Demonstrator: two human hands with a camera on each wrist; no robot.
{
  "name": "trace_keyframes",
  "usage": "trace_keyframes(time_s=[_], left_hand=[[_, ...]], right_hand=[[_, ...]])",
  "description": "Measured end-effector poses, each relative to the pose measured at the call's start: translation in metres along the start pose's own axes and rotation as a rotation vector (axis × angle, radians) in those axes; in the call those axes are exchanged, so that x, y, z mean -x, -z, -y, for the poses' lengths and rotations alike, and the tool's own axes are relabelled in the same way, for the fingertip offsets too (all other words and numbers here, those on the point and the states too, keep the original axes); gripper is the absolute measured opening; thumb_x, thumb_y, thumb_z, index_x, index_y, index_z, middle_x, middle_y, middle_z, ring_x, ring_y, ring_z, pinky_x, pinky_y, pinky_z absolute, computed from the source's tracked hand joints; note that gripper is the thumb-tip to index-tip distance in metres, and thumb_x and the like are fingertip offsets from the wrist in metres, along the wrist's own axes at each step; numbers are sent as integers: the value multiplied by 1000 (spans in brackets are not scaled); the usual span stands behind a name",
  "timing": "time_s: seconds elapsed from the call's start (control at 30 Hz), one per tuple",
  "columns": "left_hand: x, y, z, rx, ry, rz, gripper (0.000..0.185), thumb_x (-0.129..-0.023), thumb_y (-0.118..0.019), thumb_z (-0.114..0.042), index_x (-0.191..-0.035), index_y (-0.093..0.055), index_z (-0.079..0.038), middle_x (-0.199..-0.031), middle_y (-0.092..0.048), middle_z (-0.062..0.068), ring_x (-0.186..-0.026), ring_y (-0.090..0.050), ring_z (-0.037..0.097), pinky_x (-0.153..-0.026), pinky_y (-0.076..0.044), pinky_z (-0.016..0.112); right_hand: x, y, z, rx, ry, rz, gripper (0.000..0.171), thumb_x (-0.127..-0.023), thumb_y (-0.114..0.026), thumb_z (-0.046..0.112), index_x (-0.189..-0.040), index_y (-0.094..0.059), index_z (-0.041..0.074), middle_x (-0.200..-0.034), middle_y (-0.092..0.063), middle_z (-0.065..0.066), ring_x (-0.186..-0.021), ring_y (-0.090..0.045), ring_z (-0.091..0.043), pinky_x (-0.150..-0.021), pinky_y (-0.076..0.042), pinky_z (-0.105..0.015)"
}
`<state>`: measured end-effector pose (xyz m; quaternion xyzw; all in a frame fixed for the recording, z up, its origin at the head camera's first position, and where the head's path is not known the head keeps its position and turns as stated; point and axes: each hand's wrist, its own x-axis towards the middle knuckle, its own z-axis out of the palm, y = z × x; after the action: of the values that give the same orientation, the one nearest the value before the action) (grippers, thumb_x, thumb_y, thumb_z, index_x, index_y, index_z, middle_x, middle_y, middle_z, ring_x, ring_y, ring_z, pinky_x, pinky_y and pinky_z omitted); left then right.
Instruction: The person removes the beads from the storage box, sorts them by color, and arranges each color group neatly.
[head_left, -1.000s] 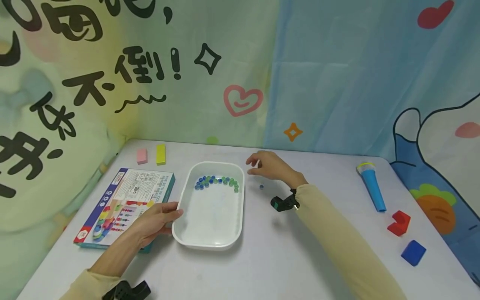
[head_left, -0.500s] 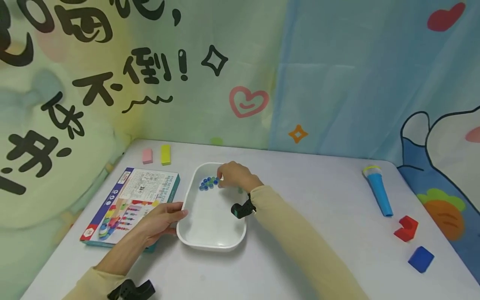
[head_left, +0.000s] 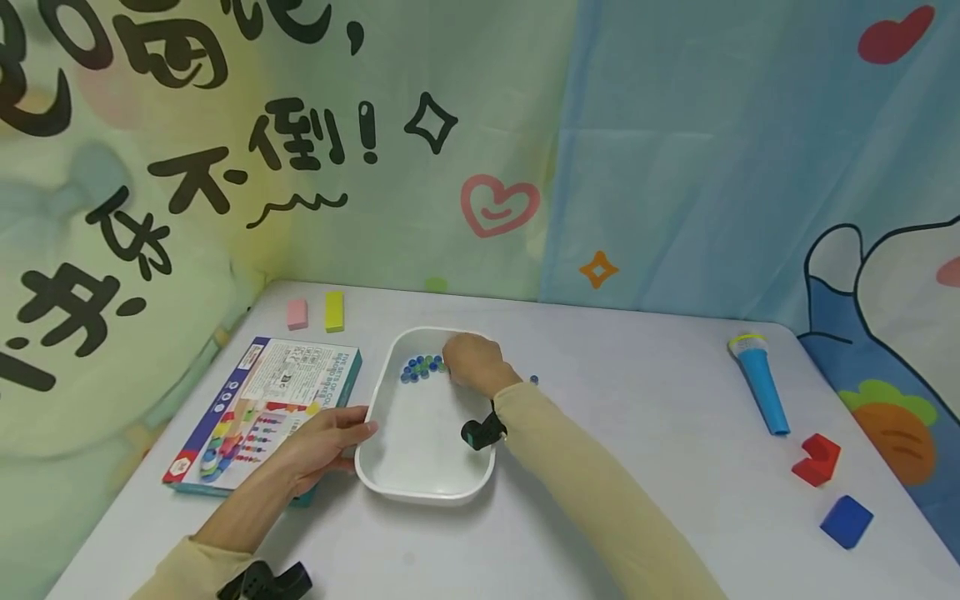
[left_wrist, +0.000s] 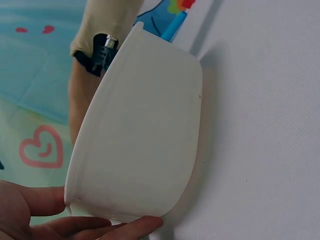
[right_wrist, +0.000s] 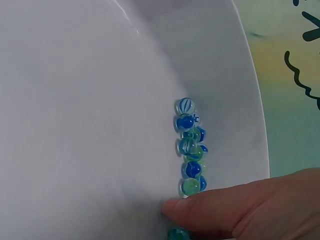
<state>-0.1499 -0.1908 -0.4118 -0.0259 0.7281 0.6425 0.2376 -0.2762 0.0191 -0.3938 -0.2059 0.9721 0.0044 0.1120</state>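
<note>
A white plastic tray [head_left: 423, 467] holds several blue and green glass marbles [head_left: 420, 365] in a row along its far end. My left hand [head_left: 330, 437] grips the tray's left side, thumb at the rim and fingers against the outer wall in the left wrist view. My right hand [head_left: 474, 362] is down inside the tray at the right end of the marble row. Its thumb [right_wrist: 210, 210] lies right beside the marbles, a teal marble [right_wrist: 178, 234] showing just below it. The other fingertips are hidden, so I cannot tell whether they hold a marble.
A single blue marble [head_left: 534, 379] lies on the table right of the tray. A boxed toy set [head_left: 300, 367] lies left, with pink [head_left: 297, 314] and yellow blocks [head_left: 334, 312] behind. A blue toy microphone [head_left: 761, 387], a red block [head_left: 817, 460] and a blue block [head_left: 847, 522] lie right.
My right hand has moved left from above the table beyond the tray's right rim, down into the tray at the marbles. My left hand keeps its hold on the tray.
</note>
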Motion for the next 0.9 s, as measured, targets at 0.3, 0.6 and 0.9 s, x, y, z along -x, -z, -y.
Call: trace_keyframes(time_s=[0.3, 0.6, 0.9], left_hand=[[0, -1, 1, 5, 7, -3, 50, -100, -50, -15, -143, -38, 8, -134, -53, 25, -101, -62, 20, -85, -57, 40], [0, -2, 0, 3, 14, -21, 50, -100, -50, -15, -143, -38, 7, -134, -54, 25, -99, -63, 20, -83, -58, 40], [0, -4, -1, -2, 31, -30, 51, -100, -51, -15, -144, -37, 7, -138, -51, 25, -102, -63, 21, -83, -58, 40]], right_hand=[[6, 7, -8, -115, 66, -23, 11, -90, -67, 15, -100, -71, 13, -99, -69, -2, -87, -61, -18, -77, -54, -35], [30, 50, -80, -485, 261, -139, 22, -90, -70, 23, -108, -70, 11, -99, -69, -5, -87, -61, -18, -74, -52, -29], [56, 7, -172, -514, 57, -110, 19, -89, -70, 22, -105, -69, 11, -97, -68, -5, -86, -60, -18, -72, -49, -30]])
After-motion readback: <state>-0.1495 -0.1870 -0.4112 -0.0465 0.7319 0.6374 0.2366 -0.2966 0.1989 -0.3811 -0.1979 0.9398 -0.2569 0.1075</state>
